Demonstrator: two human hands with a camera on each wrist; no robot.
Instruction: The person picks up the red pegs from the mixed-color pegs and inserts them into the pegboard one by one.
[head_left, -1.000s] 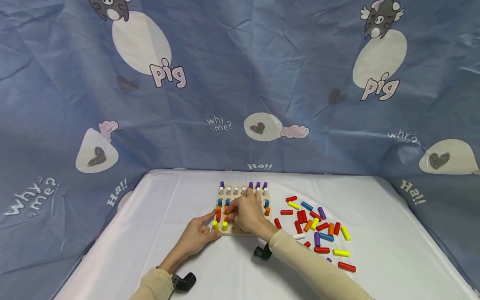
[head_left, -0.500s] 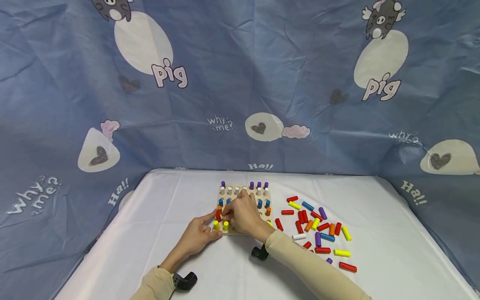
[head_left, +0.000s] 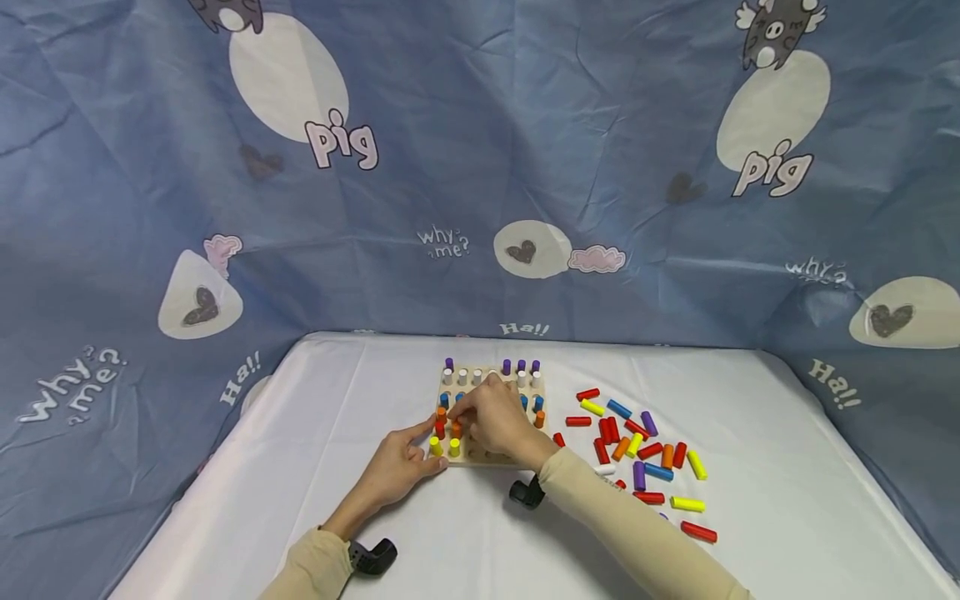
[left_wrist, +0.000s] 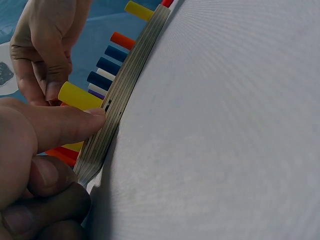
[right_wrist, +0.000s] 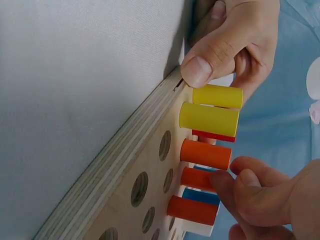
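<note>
A wooden pegboard carries upright coloured pegs in rows. My left hand holds its near left corner. In the left wrist view the left thumb presses the board's edge beside a yellow peg. My right hand is over the board's left middle. In the right wrist view its fingertips pinch the end of an orange peg, which stands between two other orange pegs. The nearer orange peg stands beside a red peg and a yellow peg. The right hand hides part of the board in the head view.
Loose red, yellow, blue, orange, purple and white pegs lie scattered right of the board, among them a red peg and a yellow peg. Several bare holes, such as this hole, show in the board. A patterned blue cloth hangs behind the white table.
My right hand has shifted slightly away from me, from the red peg's row to the orange row, uncovering an orange peg. The left hand keeps its hold on the board.
</note>
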